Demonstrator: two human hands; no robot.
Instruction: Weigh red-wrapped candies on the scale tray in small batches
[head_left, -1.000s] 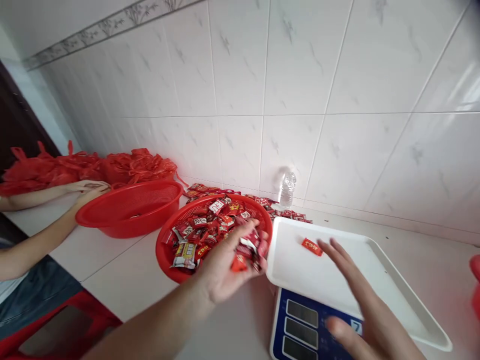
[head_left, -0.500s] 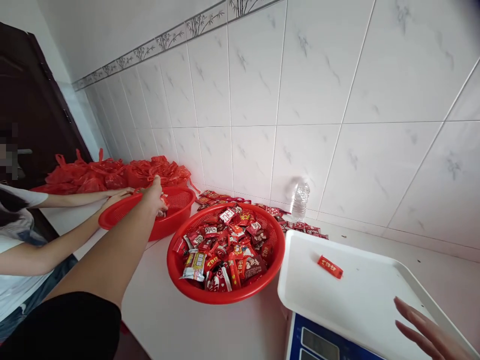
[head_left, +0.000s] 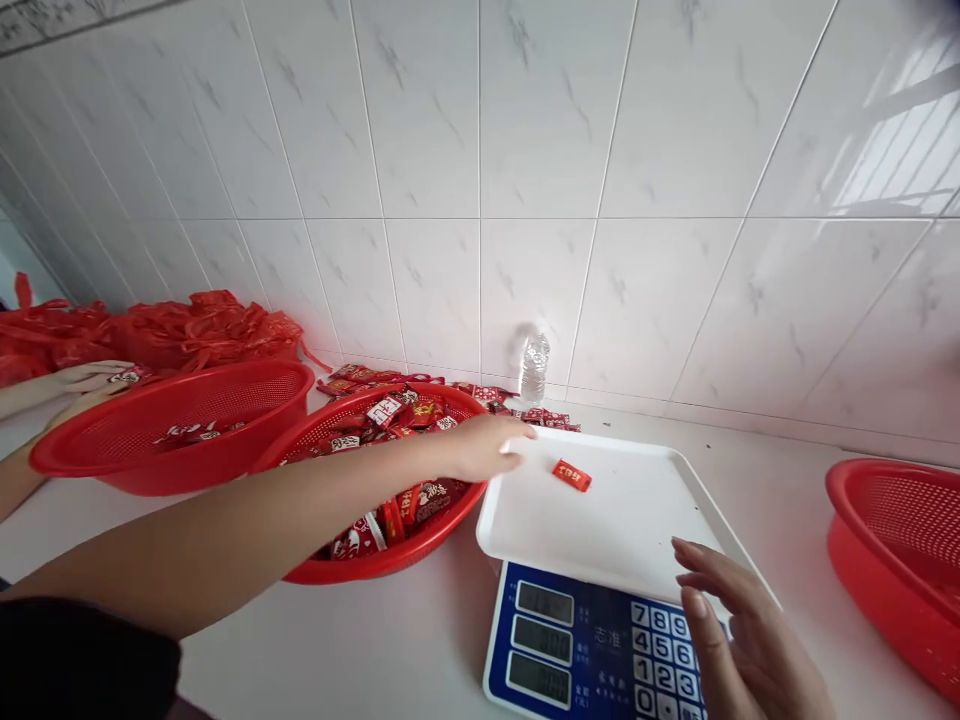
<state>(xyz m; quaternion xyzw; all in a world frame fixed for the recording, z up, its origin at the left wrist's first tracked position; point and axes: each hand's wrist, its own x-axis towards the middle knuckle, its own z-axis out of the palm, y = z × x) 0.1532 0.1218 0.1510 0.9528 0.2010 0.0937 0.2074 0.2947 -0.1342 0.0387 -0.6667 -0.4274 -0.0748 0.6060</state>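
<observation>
My left hand [head_left: 484,448] reaches across the red basket of wrapped candies [head_left: 330,572] and rests at the left rim of the white scale tray [head_left: 622,520]; its fingers are curled, with nothing visible in them. One red candy [head_left: 571,475] lies on the tray, just right of that hand. My right hand [head_left: 739,640] hovers with fingers apart over the blue scale's keypad [head_left: 600,650], at the tray's front edge, holding nothing.
A second red basket [head_left: 172,440] with a few candies stands at the left, where another person's hands [head_left: 86,380] rest at its rim. Red plastic bags [head_left: 172,330] pile behind it. A water bottle [head_left: 533,368] stands by the tiled wall. Another red basket [head_left: 900,560] sits at the right.
My left hand came back from the left basket, where it dropped candies, to the tray's left rim. My right hand moved over the keypad. The view swung right.
</observation>
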